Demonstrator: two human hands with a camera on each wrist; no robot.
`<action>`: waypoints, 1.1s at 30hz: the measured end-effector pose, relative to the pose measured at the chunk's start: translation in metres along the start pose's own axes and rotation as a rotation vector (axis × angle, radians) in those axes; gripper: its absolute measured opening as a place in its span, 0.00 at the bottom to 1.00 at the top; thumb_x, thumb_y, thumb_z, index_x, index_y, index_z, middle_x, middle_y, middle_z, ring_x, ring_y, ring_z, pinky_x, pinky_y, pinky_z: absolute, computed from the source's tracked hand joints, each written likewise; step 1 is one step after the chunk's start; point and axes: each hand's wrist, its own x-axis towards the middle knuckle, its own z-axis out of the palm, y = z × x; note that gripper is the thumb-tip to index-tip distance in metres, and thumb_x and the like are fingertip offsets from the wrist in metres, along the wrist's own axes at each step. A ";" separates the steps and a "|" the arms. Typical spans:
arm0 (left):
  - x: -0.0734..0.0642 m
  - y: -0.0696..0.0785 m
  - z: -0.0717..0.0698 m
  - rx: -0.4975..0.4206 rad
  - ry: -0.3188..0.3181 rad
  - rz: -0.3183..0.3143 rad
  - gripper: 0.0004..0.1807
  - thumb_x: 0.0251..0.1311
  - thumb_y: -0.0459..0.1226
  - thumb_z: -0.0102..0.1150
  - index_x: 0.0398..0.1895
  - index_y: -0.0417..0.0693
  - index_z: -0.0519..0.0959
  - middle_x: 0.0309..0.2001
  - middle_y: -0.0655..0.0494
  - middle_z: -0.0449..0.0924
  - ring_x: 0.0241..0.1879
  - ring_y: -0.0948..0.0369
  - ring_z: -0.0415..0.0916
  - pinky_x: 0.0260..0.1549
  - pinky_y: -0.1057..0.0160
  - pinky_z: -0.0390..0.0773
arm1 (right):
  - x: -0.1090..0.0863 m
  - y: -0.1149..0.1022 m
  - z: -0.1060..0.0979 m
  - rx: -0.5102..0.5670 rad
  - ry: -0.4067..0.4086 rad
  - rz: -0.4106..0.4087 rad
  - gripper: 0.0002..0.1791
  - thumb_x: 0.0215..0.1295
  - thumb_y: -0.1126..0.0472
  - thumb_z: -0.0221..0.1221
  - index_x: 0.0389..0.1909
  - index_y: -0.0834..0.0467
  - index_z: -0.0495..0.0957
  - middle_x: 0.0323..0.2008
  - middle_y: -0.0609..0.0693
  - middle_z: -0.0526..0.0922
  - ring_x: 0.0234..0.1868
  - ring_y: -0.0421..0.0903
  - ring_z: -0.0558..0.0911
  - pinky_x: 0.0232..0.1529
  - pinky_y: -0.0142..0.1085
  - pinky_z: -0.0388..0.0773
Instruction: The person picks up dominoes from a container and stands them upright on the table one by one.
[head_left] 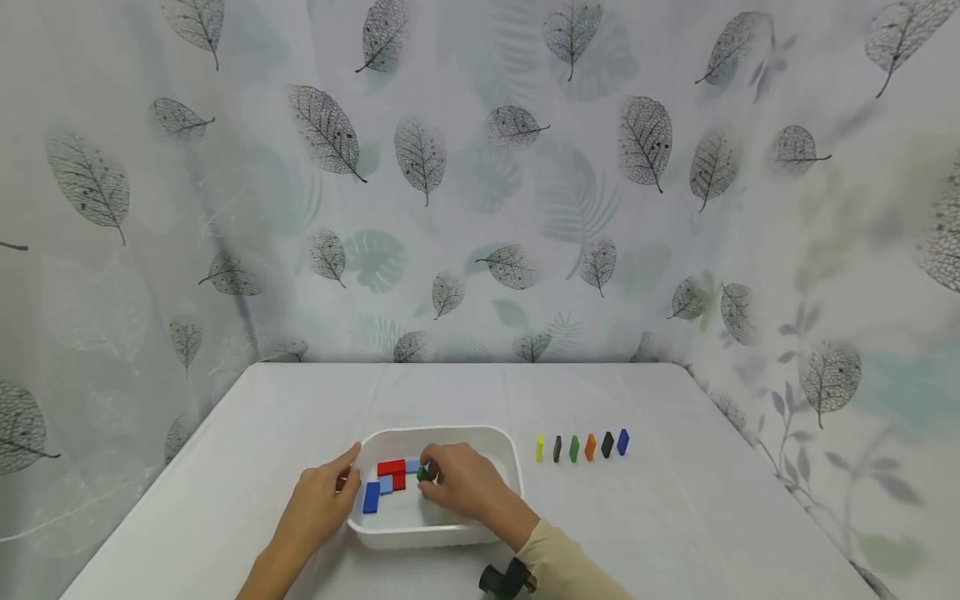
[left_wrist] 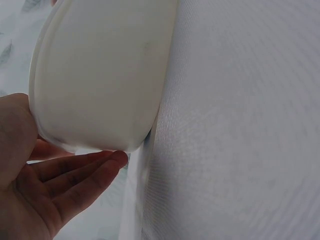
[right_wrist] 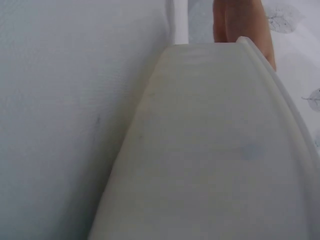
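A white plastic tray (head_left: 420,540) sits on the table with red and blue blocks lying in its left part. My left hand (head_left: 318,500) holds the tray's left end; in the left wrist view its fingers (left_wrist: 85,185) lie against the outer wall near the corner. Inside the tray, my right hand (head_left: 465,479) pinches a small green block (head_left: 424,474) between thumb and fingers, partly hidden by them. Close by lie a red block (head_left: 391,467), a light blue block (head_left: 412,466) partly behind the right hand, and a darker blue block (head_left: 371,497) by the left wall.
Right of the tray, several thin blocks stand upright in a spaced row, from a yellow block (head_left: 539,448) through an orange block (head_left: 590,447) to a blue block (head_left: 623,442). A leaf-patterned curtain (head_left: 480,208) hangs behind the white table (head_left: 675,517).
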 end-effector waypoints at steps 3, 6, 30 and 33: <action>0.000 0.001 0.001 0.000 -0.003 0.003 0.25 0.70 0.33 0.57 0.68 0.32 0.75 0.49 0.36 0.85 0.40 0.52 0.85 0.42 0.51 0.87 | -0.003 0.002 -0.006 0.057 0.033 -0.010 0.10 0.63 0.59 0.73 0.43 0.53 0.83 0.30 0.37 0.81 0.32 0.34 0.77 0.32 0.25 0.76; 0.000 0.002 0.001 0.005 -0.007 -0.004 0.25 0.71 0.33 0.57 0.69 0.32 0.74 0.49 0.36 0.85 0.40 0.52 0.85 0.42 0.51 0.87 | -0.006 0.005 -0.014 0.103 0.065 -0.031 0.10 0.64 0.60 0.72 0.43 0.52 0.83 0.31 0.36 0.81 0.34 0.35 0.79 0.34 0.26 0.77; -0.001 -0.001 0.002 0.016 -0.014 -0.036 0.25 0.70 0.33 0.56 0.69 0.32 0.74 0.45 0.40 0.86 0.35 0.57 0.81 0.40 0.54 0.88 | -0.011 0.025 -0.046 0.180 0.264 -0.135 0.07 0.65 0.64 0.70 0.41 0.56 0.82 0.32 0.40 0.85 0.34 0.35 0.82 0.33 0.30 0.80; 0.000 0.000 0.001 0.014 -0.014 -0.031 0.25 0.70 0.33 0.56 0.69 0.32 0.74 0.45 0.40 0.86 0.35 0.57 0.81 0.40 0.54 0.88 | -0.009 0.027 -0.050 0.187 0.287 -0.151 0.07 0.64 0.65 0.70 0.40 0.56 0.82 0.32 0.41 0.85 0.34 0.36 0.83 0.33 0.31 0.81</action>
